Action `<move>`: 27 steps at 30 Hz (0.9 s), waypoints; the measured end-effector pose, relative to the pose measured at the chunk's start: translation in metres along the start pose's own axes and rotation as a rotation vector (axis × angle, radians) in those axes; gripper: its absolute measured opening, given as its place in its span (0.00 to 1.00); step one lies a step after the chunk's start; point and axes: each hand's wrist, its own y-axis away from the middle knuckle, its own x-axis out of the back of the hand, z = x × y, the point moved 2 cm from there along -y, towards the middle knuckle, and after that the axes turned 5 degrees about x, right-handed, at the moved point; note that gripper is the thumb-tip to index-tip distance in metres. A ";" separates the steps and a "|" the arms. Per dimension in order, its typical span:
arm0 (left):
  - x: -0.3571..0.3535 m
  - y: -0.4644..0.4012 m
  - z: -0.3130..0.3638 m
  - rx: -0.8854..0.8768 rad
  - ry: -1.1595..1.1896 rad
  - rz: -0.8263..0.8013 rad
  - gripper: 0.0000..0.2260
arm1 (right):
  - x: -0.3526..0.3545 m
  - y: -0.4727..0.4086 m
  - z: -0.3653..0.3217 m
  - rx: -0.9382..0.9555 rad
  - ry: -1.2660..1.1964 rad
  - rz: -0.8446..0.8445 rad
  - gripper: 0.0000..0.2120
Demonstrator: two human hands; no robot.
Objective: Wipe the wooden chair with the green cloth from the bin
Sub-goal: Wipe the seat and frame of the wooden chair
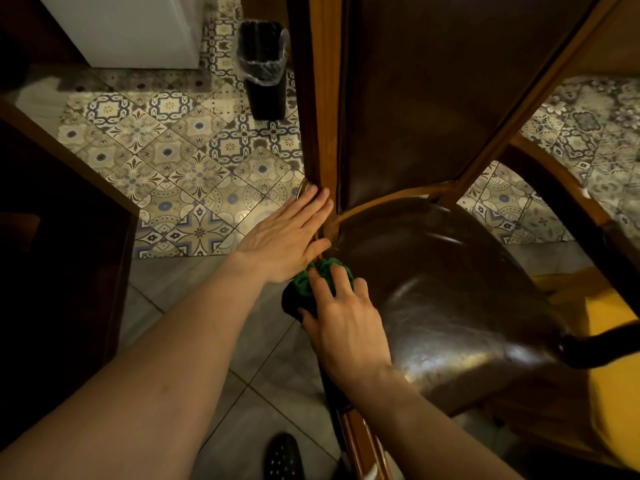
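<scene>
The wooden chair (325,109) fills the middle and right of the view, with a dark brown leather seat and backrest set in a light wood frame. My right hand (346,320) presses the crumpled green cloth (311,282) against the seat's left edge. My left hand (287,233) lies flat with straight fingers against the chair's left rear post, where seat and back meet, just above the cloth. Most of the cloth is hidden under my right fingers.
A black bin (265,71) lined with a clear plastic bag stands on the patterned tile floor behind the chair. A dark wooden table edge (65,154) runs along the left. A white cabinet (131,29) is at the top left. A dark shoe (284,455) shows at the bottom.
</scene>
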 end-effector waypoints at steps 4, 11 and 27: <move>0.000 0.008 0.004 0.025 0.021 0.005 0.30 | 0.005 0.005 -0.003 0.000 0.022 -0.020 0.27; 0.005 0.018 0.010 0.062 0.058 -0.021 0.29 | 0.014 0.022 -0.007 0.028 0.054 -0.073 0.17; 0.012 0.043 0.028 0.116 0.155 -0.067 0.25 | 0.068 0.088 0.022 -0.078 -0.093 -0.009 0.18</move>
